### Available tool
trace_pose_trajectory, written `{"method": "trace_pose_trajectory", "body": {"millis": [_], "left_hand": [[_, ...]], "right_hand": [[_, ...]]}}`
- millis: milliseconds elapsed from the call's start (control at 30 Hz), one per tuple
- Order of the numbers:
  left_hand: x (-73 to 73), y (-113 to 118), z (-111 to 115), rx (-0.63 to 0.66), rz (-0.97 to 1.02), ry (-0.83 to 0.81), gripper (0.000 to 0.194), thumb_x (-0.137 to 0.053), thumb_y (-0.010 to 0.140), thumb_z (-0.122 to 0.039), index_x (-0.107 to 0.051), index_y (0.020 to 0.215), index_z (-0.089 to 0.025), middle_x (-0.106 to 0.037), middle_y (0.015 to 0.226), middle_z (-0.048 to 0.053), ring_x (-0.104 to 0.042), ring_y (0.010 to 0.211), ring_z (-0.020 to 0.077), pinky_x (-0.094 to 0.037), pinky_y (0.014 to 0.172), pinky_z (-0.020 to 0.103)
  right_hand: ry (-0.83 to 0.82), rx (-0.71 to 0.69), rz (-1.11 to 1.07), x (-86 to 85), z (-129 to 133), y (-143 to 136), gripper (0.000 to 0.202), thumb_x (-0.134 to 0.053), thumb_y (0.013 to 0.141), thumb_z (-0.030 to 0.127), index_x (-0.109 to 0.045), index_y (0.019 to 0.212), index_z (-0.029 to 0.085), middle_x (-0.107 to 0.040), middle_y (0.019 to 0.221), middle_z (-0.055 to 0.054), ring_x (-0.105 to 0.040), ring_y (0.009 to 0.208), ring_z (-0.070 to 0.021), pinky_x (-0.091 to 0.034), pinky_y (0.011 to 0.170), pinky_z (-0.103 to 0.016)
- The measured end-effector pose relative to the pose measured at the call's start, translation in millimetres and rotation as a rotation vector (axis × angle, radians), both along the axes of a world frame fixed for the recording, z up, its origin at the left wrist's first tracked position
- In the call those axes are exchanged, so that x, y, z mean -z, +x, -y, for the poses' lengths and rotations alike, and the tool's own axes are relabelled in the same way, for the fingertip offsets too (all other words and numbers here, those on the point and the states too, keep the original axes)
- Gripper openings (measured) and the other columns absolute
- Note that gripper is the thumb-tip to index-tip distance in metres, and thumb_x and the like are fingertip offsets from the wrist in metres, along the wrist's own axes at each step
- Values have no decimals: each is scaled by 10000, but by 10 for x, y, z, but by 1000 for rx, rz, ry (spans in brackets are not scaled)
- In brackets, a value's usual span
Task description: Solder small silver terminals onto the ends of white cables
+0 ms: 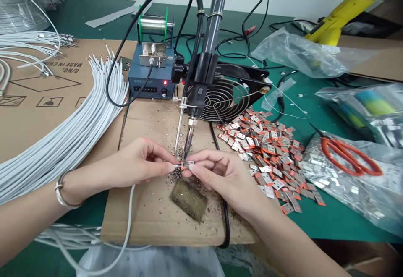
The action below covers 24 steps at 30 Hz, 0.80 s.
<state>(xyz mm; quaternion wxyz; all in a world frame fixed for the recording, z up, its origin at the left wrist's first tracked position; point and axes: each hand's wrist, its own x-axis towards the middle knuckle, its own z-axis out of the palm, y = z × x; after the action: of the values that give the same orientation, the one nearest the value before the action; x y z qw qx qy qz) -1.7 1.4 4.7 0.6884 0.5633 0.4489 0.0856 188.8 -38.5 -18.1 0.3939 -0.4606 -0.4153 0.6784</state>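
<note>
One cable [130,212] pinched in left hand [149,161], connector [188,165] in right hand [222,172], well inside cardboard [151,222] edges.

Just one view here, shot from a camera worn on the head. Looks forward and down across the green bench [300,117], with the soldering iron [197,96] pretty much straight ahead. Close range, honestly: left hand [143,159] and right hand [222,170] both showing big, right around the soldering iron's tip, forearms [34,218] reaching in from the near side of it. Wide too, taking in white cables [78,130] left of the soldering iron, a yellow-and-black tool [336,21] off to its right, and wall [299,0] beyond it.
</note>
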Motion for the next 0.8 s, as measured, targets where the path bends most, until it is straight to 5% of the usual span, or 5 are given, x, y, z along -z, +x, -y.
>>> {"method": "trace_pose_trajectory", "body": {"millis": [800], "left_hand": [[-35,9,-10,50,-33,44,258,-573,780,-284,-683,925,-102,-362,455,-67,-282,390,47,-200,346,159]], "right_hand": [[11,-29,36,24,8,11,198,-740,693,310,-673,816,170,-698,656,-34,-606,525,-98,-457,470,-184]]}}
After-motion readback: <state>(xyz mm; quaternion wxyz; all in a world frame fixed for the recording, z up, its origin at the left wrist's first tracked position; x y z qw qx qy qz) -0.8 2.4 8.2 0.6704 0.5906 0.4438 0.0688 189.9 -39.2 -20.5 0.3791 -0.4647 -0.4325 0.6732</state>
